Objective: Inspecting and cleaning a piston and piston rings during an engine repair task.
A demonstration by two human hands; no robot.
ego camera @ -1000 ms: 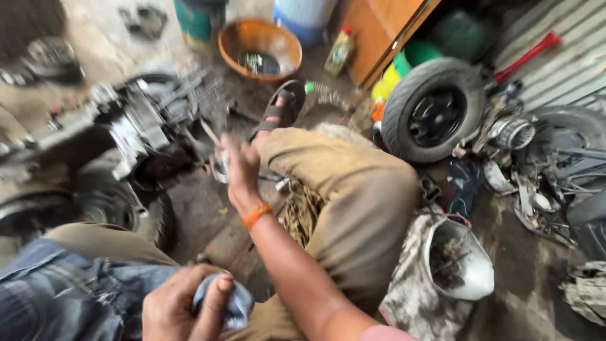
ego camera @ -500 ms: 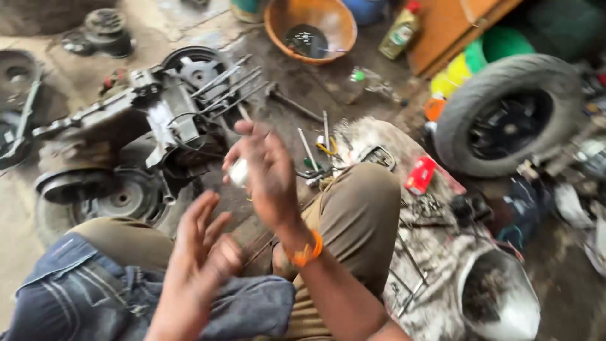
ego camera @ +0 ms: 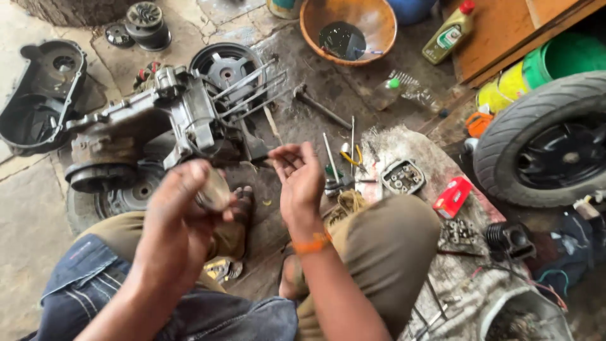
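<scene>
My left hand (ego camera: pixel 180 218) is raised in front of me, blurred, with its fingers closed around a small shiny metal cylinder (ego camera: pixel 214 189). To its right, my right hand (ego camera: pixel 300 180) is held palm up, fingers spread, with nothing in it; an orange band (ego camera: pixel 311 243) circles its wrist. Both hands hover above my knees and my sandalled foot (ego camera: pixel 243 202). Just beyond them, a dismantled scooter engine (ego camera: pixel 170 123) lies on the ground.
On the floor are a black engine cover (ego camera: pixel 38 95) at far left, an orange bowl of dark oil (ego camera: pixel 347 28), an oil bottle (ego camera: pixel 448 35) and a tyre (ego camera: pixel 546 142). Loose tools (ego camera: pixel 344 161), a red box (ego camera: pixel 452 197) and small parts lie on a dirty cloth. Blue denim (ego camera: pixel 88 278) drapes my left knee.
The shiny metal cylinder has passed from my right hand to my left hand. The right hand has opened, and the view has tilted down towards the engine.
</scene>
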